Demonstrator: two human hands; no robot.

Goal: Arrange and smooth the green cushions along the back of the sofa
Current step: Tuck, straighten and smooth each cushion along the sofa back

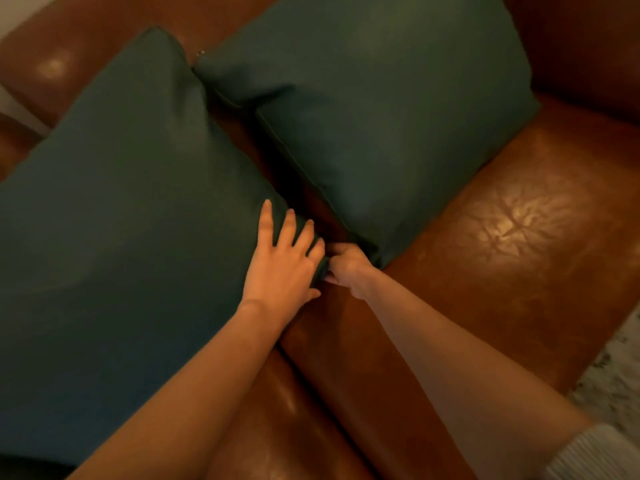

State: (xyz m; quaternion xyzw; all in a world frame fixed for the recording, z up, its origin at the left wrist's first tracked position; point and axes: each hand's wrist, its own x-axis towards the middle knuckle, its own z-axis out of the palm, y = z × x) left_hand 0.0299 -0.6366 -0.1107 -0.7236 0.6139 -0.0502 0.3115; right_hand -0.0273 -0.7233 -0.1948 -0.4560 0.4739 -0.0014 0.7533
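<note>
Pressing spread fingers flat, the left hand [284,268] rests on the left green cushion [131,209] at its lower right corner — right hand [346,266] pinches that corner. Right green cushion [384,133] leans just beside, up-right, on the leather sofa [502,237].

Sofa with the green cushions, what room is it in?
Probably a living room at home. A brown leather sofa holds two green cushions, which a person's left hand and right hand are tidying, and a pale rug shows beside it.

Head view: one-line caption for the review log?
Left hand flat on left green cushion, right hand pinching its corner, on brown leather sofa.
</note>
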